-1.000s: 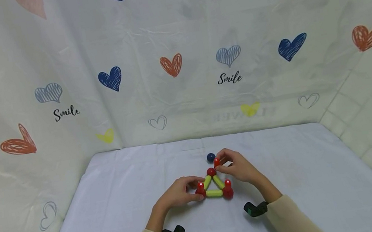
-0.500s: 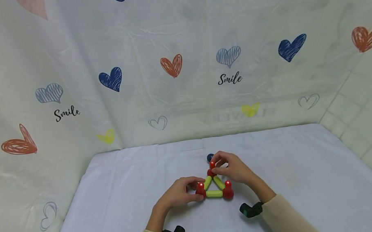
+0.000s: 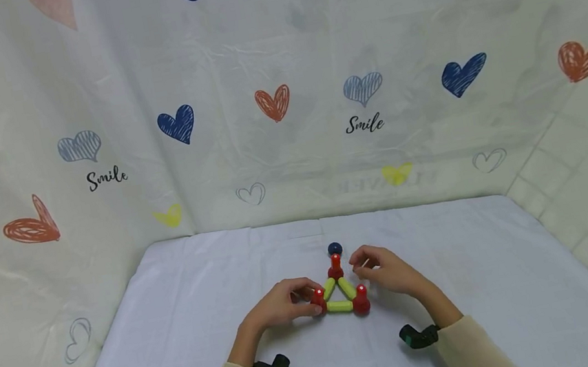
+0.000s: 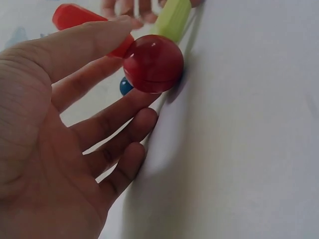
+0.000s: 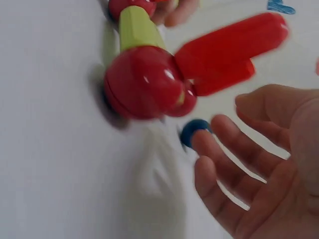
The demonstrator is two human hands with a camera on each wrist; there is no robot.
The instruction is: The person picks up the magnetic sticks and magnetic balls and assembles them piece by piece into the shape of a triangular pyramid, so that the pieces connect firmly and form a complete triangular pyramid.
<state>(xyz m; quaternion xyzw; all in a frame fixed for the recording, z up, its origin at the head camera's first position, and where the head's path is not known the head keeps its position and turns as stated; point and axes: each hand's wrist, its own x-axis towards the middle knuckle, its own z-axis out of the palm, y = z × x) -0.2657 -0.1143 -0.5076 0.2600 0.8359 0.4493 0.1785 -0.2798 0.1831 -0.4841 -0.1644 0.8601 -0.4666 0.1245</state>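
Three yellow-green magnetic rods [image 3: 340,307] and red balls at the corners form a triangle lying on the table. From each corner a red rod stands up: one on the far ball [image 3: 336,273], one on the right ball [image 3: 361,307], one on the left ball [image 4: 153,63]. My left hand [image 3: 282,303] holds the left corner, thumb across the base of its red rod [image 4: 77,16] and fingers behind the ball. My right hand [image 3: 387,269] is just right of the far corner, fingers loosely bent, nothing in them. A dark blue ball [image 3: 335,249] sits behind the far corner.
A white cloth covers the table [image 3: 199,279]. Behind it hangs a pale curtain [image 3: 313,160] printed with hearts and the word Smile. Each wrist carries a small black camera; the right camera [image 3: 419,336] is near the table's front half.
My right hand brought a red rod left onto the far ball, let go of it and drew back to the right. The rod now stands there. My left hand stayed at the left corner.
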